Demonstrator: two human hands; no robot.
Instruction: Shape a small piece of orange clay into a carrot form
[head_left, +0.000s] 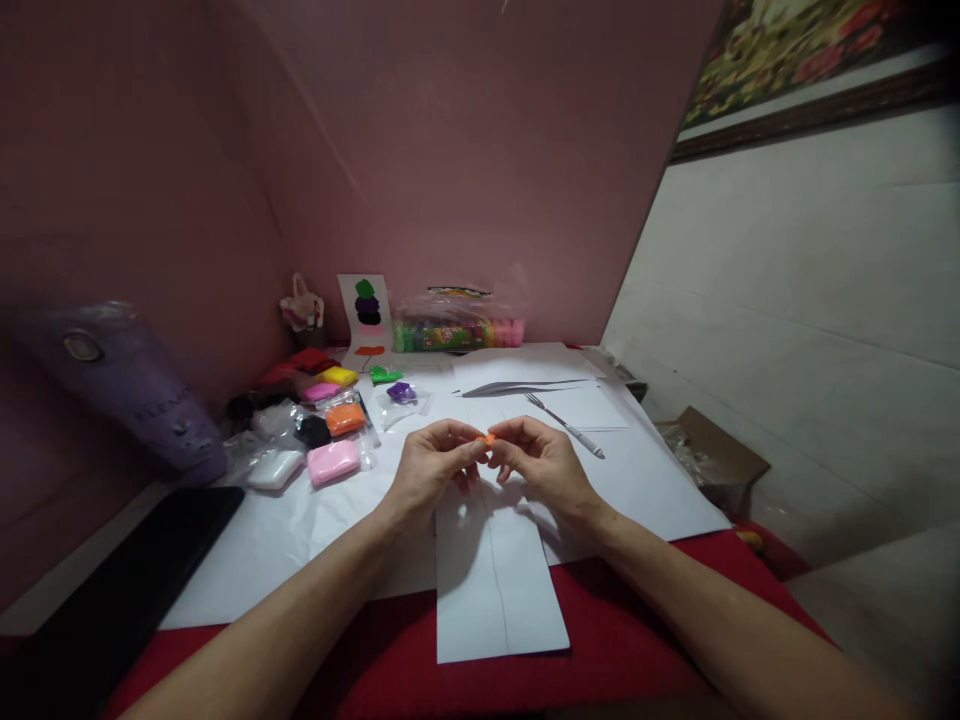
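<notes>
A small piece of orange modelling clay (490, 440) is pinched between the fingertips of both hands, over the middle of the table. My left hand (433, 465) grips it from the left with thumb and forefinger. From the right, my right hand (549, 468) holds the other side the same way. Much of the clay is hidden by the fingers. Beneath my hands lies a white paper strip (480, 600) with a thin line drawn down it. To the right, a fork (566, 427) rests on a white sheet. The larger orange clay pack (345, 418) lies left of my hands.
Several clay packs, including a pink one (334, 463) and a purple lump (401, 393), lie at the left. A card with coloured patches (365, 310) leans on the back wall beside a clear bag (465, 330). A lilac bottle (142, 390) and black slab (135, 590) stand left.
</notes>
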